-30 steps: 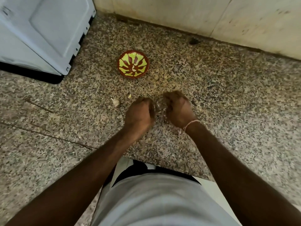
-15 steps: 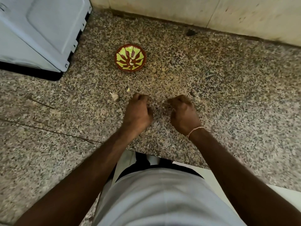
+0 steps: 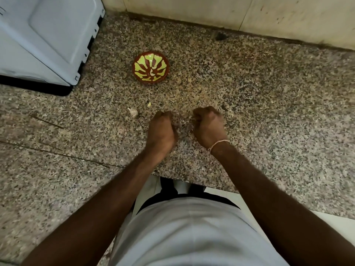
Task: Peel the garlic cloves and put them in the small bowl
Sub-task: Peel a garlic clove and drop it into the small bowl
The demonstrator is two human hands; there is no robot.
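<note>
The small bowl [image 3: 150, 68], dark red with a yellow-green pattern, stands on the speckled stone counter [image 3: 249, 96] beyond my hands. A loose garlic clove [image 3: 133, 111] and a small pale garlic piece [image 3: 149, 104] lie left of my hands. My left hand [image 3: 161, 134] is curled into a fist low over the counter, and what it holds is hidden. My right hand [image 3: 208, 127] is curled too, a short gap away. Pale garlic [image 3: 187, 120] shows at its fingertips, blurred.
A pale grey appliance [image 3: 48, 39] fills the back left corner. A tiled wall [image 3: 230, 10] closes the back, with a dark spot [image 3: 220, 36] on the counter at its foot. The counter's front edge [image 3: 192, 181] runs just behind my wrists.
My hands were pressed together around a pale garlic a second ago. They have pulled apart and dropped closer to the counter.
</note>
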